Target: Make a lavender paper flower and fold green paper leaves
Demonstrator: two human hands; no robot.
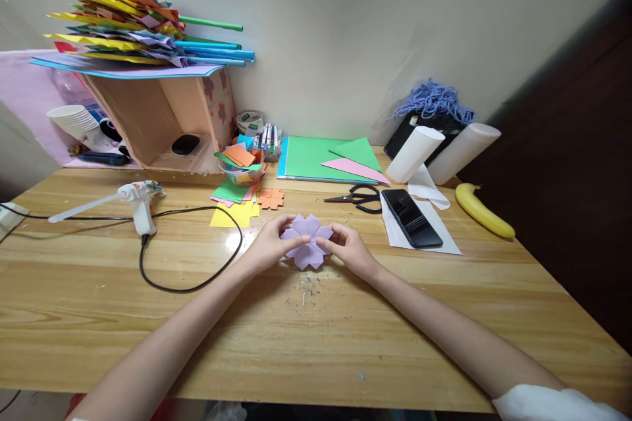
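Observation:
A light purple paper flower (309, 253) with several notched petals is held just over the wooden table, between my two hands. My left hand (270, 245) grips its left side, thumb on top near the centre and fingers beneath. On the opposite side, my right hand (351, 248) pinches it the same way. Small paper scraps lie on the wood below the flower. Just beyond my left hand is an orange paper flower (271, 198), beside yellow paper squares (232, 214). Black-handled scissors (356, 198) lie beyond my right hand.
A white glue gun (142, 207) with a looping black cable stands at left. A phone (412, 218) on white paper and a banana (482, 212) lie at right. Along the back are a cardboard box (217, 105), a bowl of paper pieces (241, 174) and green sheets (311, 154).

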